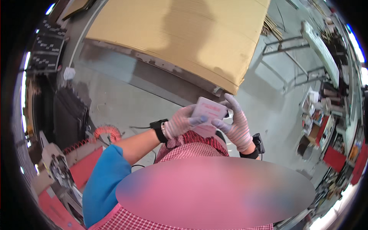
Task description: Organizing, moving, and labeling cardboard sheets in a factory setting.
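1. Centrally, a small pale box (209, 109) is clamped between the gloved left hand (182, 122) and right hand (235, 124).
2. It is judged light, stiff, best gripped by its edges.
3. Cardboard (180, 34) is seen upper centre.

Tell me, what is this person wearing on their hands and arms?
Both the left hand and the right hand wear thin knit gloves, pale with fine pinkish stripes and greyish-blue fingertips. Each wrist carries a black strap with a small black device. The left arm has a short bright blue sleeve; the forearm is bare.
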`<action>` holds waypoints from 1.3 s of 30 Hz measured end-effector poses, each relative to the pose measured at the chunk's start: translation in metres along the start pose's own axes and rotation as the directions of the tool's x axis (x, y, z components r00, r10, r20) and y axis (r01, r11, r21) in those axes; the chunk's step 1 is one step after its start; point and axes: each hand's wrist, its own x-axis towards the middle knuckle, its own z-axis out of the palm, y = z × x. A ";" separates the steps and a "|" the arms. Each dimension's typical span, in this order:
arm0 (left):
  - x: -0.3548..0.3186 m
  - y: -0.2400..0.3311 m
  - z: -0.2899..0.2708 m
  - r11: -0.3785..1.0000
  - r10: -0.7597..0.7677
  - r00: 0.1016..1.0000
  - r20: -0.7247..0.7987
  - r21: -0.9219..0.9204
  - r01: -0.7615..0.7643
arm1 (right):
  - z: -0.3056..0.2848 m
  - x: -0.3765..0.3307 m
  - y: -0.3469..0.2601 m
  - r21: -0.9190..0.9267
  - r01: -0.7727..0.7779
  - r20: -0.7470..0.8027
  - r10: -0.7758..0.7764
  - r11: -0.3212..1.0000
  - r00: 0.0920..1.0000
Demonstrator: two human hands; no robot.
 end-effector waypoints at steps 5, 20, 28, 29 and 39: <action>0.041 -0.007 0.052 0.989 0.049 0.996 -0.078 -0.137 -0.059 | -0.062 0.040 0.002 0.048 -0.409 0.143 0.399 0.911 0.906; 0.094 -0.095 0.177 0.778 0.122 0.477 -0.870 -0.214 -0.590 | -0.076 0.243 0.095 -0.213 0.286 0.786 -0.010 0.934 0.618; 0.130 -0.067 0.179 0.484 0.058 0.491 -0.869 -0.406 -0.775 | -0.060 0.262 0.066 -0.618 0.476 0.677 0.115 0.626 0.727; 0.138 -0.066 0.174 0.540 0.083 0.482 -0.872 -0.367 -0.757 | -0.076 0.252 0.070 -0.543 0.444 0.696 0.087 0.713 0.712; 0.205 -0.050 0.165 0.810 0.215 0.497 -0.841 -0.132 -0.572 | -0.100 0.332 0.093 -0.345 -0.054 0.775 0.317 0.937 0.547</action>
